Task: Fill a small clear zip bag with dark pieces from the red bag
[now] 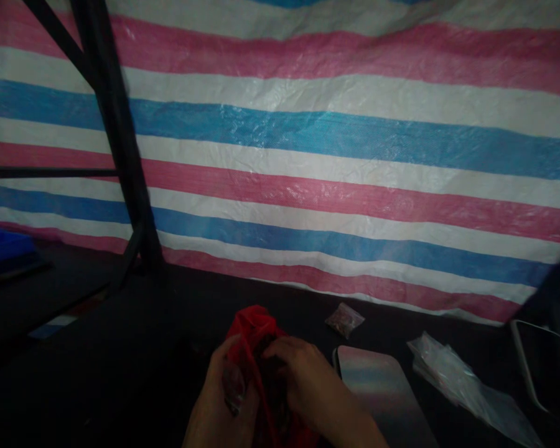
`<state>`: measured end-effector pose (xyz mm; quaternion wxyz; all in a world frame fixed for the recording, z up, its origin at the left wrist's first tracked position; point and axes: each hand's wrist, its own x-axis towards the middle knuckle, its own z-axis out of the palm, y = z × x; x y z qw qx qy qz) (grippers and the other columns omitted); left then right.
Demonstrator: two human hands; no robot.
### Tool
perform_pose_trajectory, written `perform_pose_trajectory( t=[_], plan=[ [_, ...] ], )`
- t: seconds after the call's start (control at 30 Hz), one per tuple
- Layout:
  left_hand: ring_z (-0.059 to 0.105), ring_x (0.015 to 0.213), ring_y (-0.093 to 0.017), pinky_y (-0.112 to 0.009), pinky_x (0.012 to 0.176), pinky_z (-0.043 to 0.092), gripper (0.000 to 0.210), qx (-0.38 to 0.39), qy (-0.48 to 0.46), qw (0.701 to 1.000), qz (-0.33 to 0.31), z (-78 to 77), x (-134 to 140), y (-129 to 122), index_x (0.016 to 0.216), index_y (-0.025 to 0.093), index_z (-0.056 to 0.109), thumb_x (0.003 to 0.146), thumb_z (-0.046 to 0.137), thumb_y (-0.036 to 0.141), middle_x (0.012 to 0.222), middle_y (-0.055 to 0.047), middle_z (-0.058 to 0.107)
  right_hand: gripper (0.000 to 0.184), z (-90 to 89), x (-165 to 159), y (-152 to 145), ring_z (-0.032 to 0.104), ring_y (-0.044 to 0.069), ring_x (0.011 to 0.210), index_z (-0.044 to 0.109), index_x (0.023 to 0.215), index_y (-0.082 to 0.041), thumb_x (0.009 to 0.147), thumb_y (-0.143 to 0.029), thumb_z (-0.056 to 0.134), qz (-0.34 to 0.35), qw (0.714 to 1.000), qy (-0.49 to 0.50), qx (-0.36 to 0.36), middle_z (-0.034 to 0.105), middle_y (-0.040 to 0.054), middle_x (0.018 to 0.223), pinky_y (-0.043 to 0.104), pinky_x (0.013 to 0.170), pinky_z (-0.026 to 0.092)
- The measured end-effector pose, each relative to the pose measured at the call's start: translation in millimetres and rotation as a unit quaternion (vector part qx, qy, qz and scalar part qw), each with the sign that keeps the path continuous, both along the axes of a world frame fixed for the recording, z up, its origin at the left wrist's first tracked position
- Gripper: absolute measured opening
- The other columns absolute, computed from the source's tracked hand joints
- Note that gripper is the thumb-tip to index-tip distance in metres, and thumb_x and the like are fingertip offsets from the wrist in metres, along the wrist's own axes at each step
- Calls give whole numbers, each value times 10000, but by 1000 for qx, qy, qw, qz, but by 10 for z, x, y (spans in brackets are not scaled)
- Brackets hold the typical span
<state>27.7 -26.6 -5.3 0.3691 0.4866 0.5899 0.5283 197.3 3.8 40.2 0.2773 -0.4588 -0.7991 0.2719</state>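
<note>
We hold a red bag (254, 330) low at the middle of the dark table (121, 348), just before our body. Our left hand (221, 398) grips its left side with the fingers closed around the plastic, and something small and dark seems pinched there too, but we cannot tell what it is. Our right hand (308, 379) lies over the mouth of the bag, its fingers curled into the folds; whether they pinch the plastic or only press on it, we cannot tell. To do this step well, we think the left hand should keep the bag steady while the right hand works slowly at the opening, because thin plastic can tear and the light here is poor. We count one red bag, one small packet (344, 320) behind it, one metal tray (382, 386) just beside our right hand, one clear bag (462, 379) further right, and one dark tray (548, 367) at the edge. Behind stands one striped tarp (336, 137) and one black frame (116, 137).
</note>
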Motion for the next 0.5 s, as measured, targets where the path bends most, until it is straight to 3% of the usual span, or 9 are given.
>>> perform_pose_trajectory(
  t=[0.17,0.27,0.4,0.5],
  plan=[
    [709,733,-231,-354,698,603,659,1,-17,1000,-17,4,-129,8,1373,231,549,803,722,511,801,29,667,451,14,27,37,775,203,955,803,1056,-248,777,16,566,-26,987,145,-71,827,15,1013,278,848,554],
    [727,763,-227,-353,744,612,655,22,5,1000,-10,1,-150,17,1394,233,514,847,687,549,821,22,697,420,82,57,60,764,197,953,802,1052,-248,813,7,569,-18,974,206,-89,824,1,996,287,858,551],
    [751,758,-220,-330,742,617,625,42,36,998,-6,2,-133,28,1392,233,499,867,661,530,793,33,721,410,188,2,1,726,180,950,803,1092,-273,823,-4,648,-34,975,214,-56,801,-11,1028,285,876,540],
    [803,823,-246,-332,737,639,657,25,16,999,-15,30,-101,-5,1410,240,489,843,687,506,894,-1,800,459,215,-117,-94,723,178,1040,804,1108,-287,825,34,639,2,979,205,-8,780,1,1126,283,942,552]
  ],
)
